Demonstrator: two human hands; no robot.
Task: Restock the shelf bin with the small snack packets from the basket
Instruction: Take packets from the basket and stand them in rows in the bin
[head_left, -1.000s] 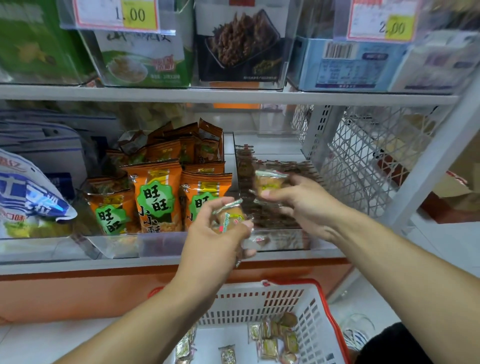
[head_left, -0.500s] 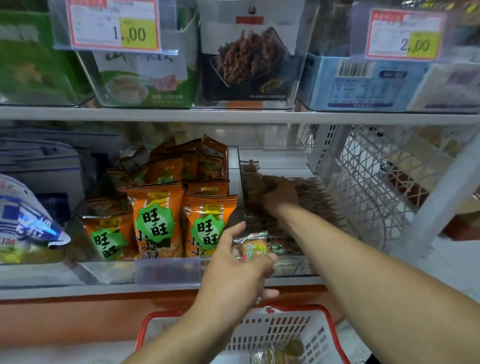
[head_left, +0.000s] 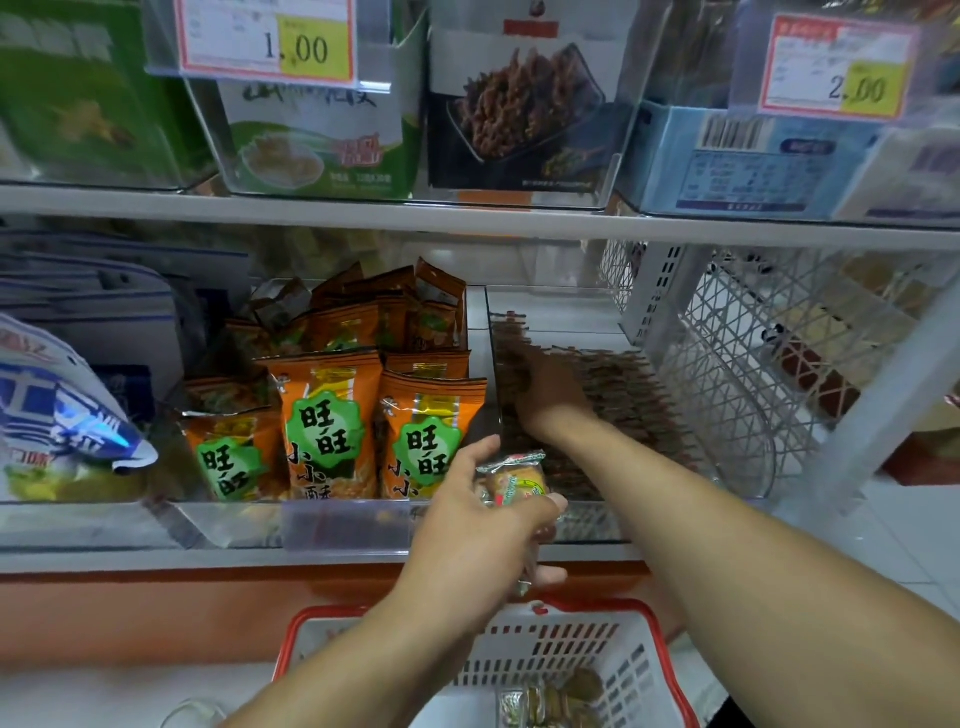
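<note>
Snack packets (head_left: 511, 480) look light, crinkly and slippery; left hand (head_left: 478, 530) pinches several by their edges. Right hand (head_left: 545, 389) reaches far into the bin (head_left: 748, 462), grip unclear.

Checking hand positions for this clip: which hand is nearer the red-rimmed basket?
Left. The left hand, gripping small snack packets, is just above the basket rim; the right hand is deep in the clear shelf bin.

Orange snack bags (head_left: 332, 415), price tags (head_left: 267, 39), perhaps boxed noodles (head_left: 322, 140) above.
</note>
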